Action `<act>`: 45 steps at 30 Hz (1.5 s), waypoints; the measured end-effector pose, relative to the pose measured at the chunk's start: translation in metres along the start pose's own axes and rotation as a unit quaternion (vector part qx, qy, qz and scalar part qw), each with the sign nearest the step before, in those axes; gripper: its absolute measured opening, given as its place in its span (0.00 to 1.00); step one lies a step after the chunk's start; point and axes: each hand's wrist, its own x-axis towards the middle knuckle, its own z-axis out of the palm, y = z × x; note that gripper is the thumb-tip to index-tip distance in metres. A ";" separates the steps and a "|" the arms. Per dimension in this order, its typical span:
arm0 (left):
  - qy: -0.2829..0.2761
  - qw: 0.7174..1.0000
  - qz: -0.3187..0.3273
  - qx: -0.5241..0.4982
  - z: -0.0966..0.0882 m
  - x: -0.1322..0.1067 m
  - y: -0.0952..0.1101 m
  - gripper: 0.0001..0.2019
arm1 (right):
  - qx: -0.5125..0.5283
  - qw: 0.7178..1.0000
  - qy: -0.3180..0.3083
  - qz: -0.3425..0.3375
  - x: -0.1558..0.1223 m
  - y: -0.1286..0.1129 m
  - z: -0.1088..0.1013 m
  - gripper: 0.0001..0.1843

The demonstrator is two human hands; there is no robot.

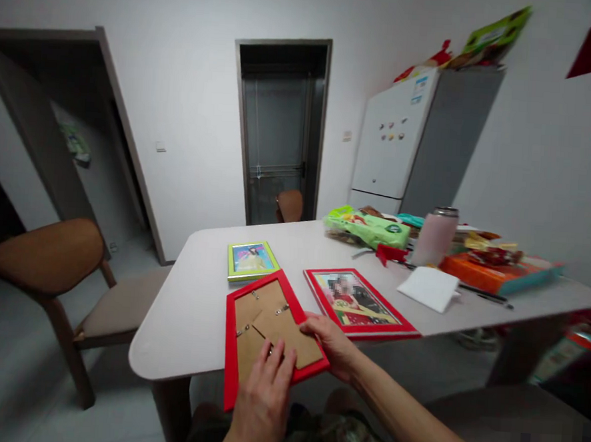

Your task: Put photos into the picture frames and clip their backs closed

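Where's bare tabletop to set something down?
Tabletop: left end, left of the green frame and the held red frame; also the back strip between the green frame and green packet. Crowded: right side, around the pink bottle, white paper and orange box.

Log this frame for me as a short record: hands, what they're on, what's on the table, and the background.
Left hand: fingers resting on the back of a red picture frame
Right hand: gripping that frame's right edge
Held frame: tilted, brown backing toward the camera; its front is hidden
Other frames: green frame and second red frame, both picture side up on the table
Table's right side: pink bottle, white paper, orange box
Background: refrigerator, wooden chair
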 end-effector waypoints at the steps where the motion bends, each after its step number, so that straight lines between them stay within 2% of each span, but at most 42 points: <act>1: -0.017 1.000 -0.002 0.011 0.001 0.000 0.001 0.22 | -0.012 1.000 -0.007 0.018 0.003 0.004 -0.003 0.18; 4: -0.076 0.997 -0.013 0.012 -0.001 0.002 0.004 0.20 | -0.113 0.993 0.026 0.030 0.013 0.015 -0.011 0.20; 6: -0.115 0.993 -0.014 0.003 -0.004 0.003 0.005 0.19 | -0.225 0.972 0.070 0.015 0.019 0.022 -0.017 0.21; 10: -0.171 0.985 -0.011 -0.013 -0.005 0.002 0.004 0.18 | -0.422 0.901 0.101 -0.018 0.023 0.031 -0.025 0.21; 14: -0.175 0.984 -0.015 -0.031 0.000 -0.002 0.003 0.17 | -0.551 0.826 0.115 -0.037 0.021 0.033 -0.027 0.21; 17: -0.186 0.981 -0.016 -0.060 -0.001 -0.003 0.002 0.17 | -0.618 0.773 0.129 -0.064 0.024 0.032 -0.028 0.22; 19: -0.200 0.975 -0.026 -0.091 -0.008 -0.002 -0.001 0.18 | -0.640 0.753 0.117 -0.096 0.029 0.030 -0.028 0.21; 24: -0.221 0.954 -0.166 -0.115 -0.035 -0.002 -0.023 0.31 | -0.674 0.723 0.039 -0.144 0.044 0.024 -0.023 0.15; 26: -0.222 0.947 -0.196 -0.122 -0.041 -0.004 -0.032 0.30 | -0.687 0.711 0.031 -0.144 0.048 0.023 -0.019 0.14; 30: -0.219 0.944 -0.192 -0.156 -0.044 -0.008 -0.040 0.25 | -0.694 0.704 0.059 -0.136 0.051 0.022 -0.013 0.14; 34: -0.212 0.940 -0.198 -0.178 -0.042 -0.010 -0.041 0.26 | -0.674 0.720 0.060 -0.155 0.040 0.020 -0.008 0.16; 36: -0.206 0.940 -0.201 -0.185 -0.040 -0.012 -0.042 0.26 | -0.645 0.743 0.009 -0.180 0.028 0.017 -0.003 0.16; 40: -0.185 0.943 -0.203 -0.186 -0.032 -0.015 -0.044 0.22 | -0.581 0.779 -0.169 -0.163 0.009 0.012 0.010 0.14; 42: -0.181 0.946 -0.198 -0.184 -0.030 -0.016 -0.044 0.20 | -0.571 0.783 -0.188 -0.159 0.005 0.013 0.015 0.13; 45: -0.175 0.948 -0.196 -0.180 -0.031 -0.015 -0.043 0.18 | -0.570 0.788 -0.155 -0.174 0.007 0.020 0.018 0.10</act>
